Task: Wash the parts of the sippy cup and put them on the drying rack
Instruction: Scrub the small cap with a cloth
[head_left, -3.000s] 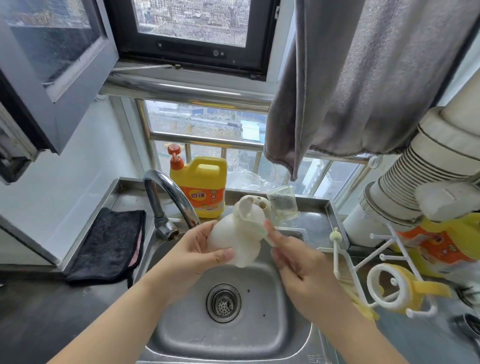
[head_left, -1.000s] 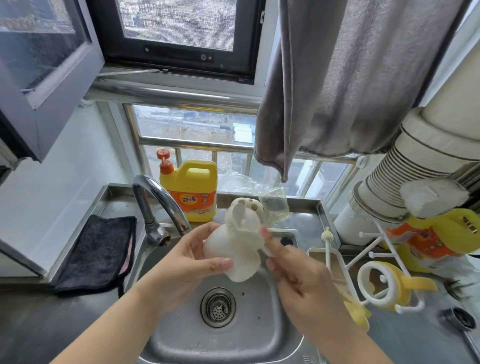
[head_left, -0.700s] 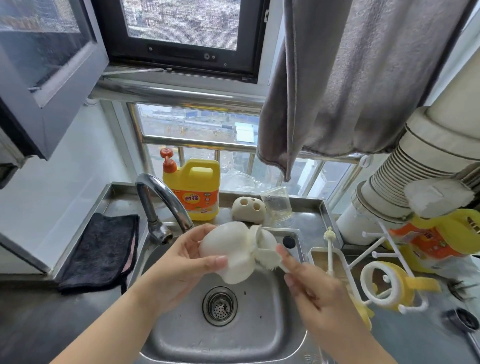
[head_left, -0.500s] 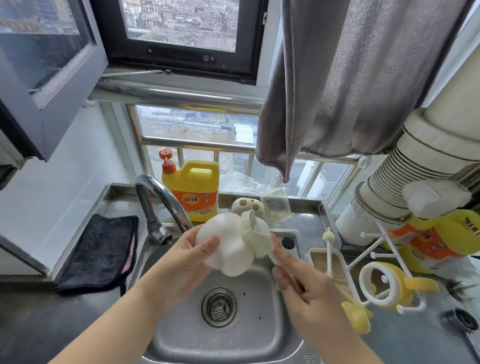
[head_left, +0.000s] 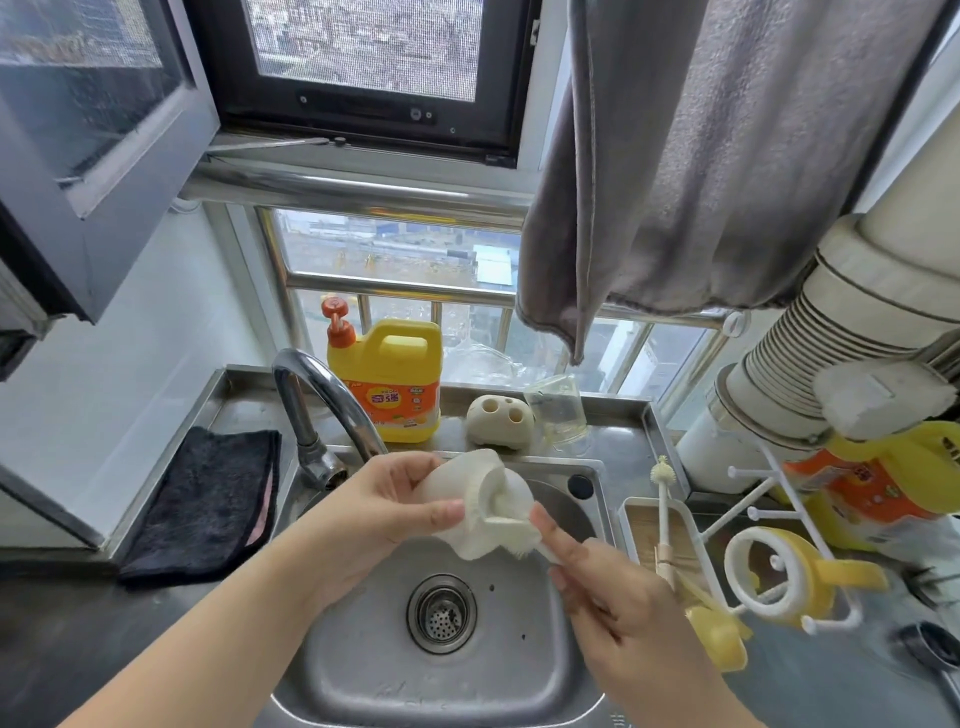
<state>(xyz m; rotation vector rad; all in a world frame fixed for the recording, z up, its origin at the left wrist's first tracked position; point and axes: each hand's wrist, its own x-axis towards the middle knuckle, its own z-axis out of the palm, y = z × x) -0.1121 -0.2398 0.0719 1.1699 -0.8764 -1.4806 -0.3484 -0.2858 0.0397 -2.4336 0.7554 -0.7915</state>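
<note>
i see both hands over the steel sink (head_left: 363, 670). the left hand (head_left: 374, 519) grips a cream-white cup body (head_left: 467, 499), fingers curled round its far side and thumb pressed on the near side, holding it tilted with the open mouth facing right. the right hand (head_left: 618, 603) pinches the handle of a white brush (head_left: 511, 535); the bristle head sits at the cup body's mouth, touching its rim. how far the brush reaches inside i cannot tell.

cup body position: above the sink basin, just in front of the curved faucet (head_left: 322, 400), above and behind the drain strainer (head_left: 441, 613).

on the bench ledge behind the sink: a yellow detergent bottle (head_left: 389, 379) with an orange pump, upright; just to its right a cream rounded piece with two holes (head_left: 500, 420); beside that a clear measuring cup (head_left: 556, 410), tilted.

right of the sink stands a white drying rack (head_left: 753, 499) with pegs. a yellow cup lid with a white ring and side handles (head_left: 779, 571) hangs on its lower pegs. a thin straw brush (head_left: 662, 499) stands upright at the rack's left side. a small yellow part (head_left: 719, 642) lies near the rack's front, partly hidden by the right forearm.

left of the sink a black cloth (head_left: 202, 499) lies flat on the bench. a grey towel (head_left: 701, 156) hangs above, in front of the window. a white ribbed duct (head_left: 841, 338) runs in from the right.
</note>
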